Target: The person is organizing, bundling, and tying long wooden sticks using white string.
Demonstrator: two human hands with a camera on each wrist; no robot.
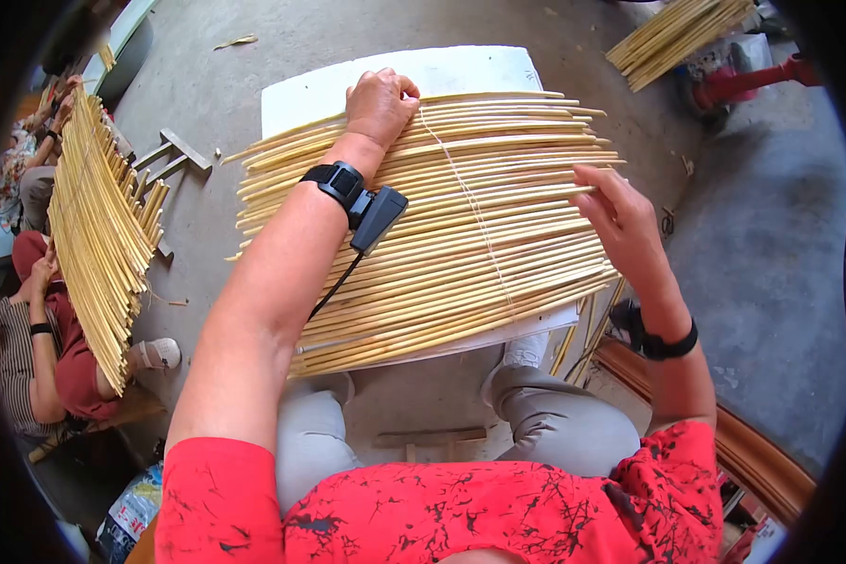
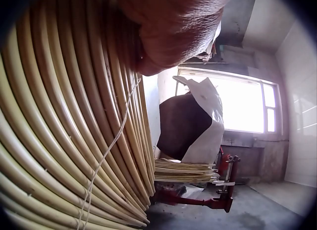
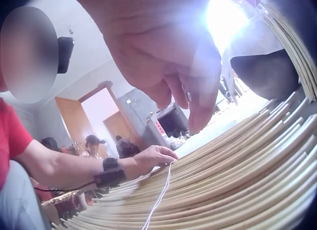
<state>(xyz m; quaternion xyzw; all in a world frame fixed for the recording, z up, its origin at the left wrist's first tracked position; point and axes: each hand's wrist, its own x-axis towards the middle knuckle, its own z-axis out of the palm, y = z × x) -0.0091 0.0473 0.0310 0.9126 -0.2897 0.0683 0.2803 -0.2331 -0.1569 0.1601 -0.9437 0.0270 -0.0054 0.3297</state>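
Note:
A mat of pale yellow reed stalks lies across my lap area on a white board. Thin white string crosses the stalks. At the far edge my left hand has its fingers bent, pinching the string where it meets the last stalks; in the left wrist view the string runs up under that hand. My right hand hovers over the stalks' right ends, its fingers loosely bent and holding nothing. From the right wrist view, those fingers hang above the stalks, with a ring on one.
To the left, seated people handle another reed mat. A bundle of stalks lies at the back right, near a red metal stand. A small wooden stool stands on the floor. Brown wooden edging runs along the right.

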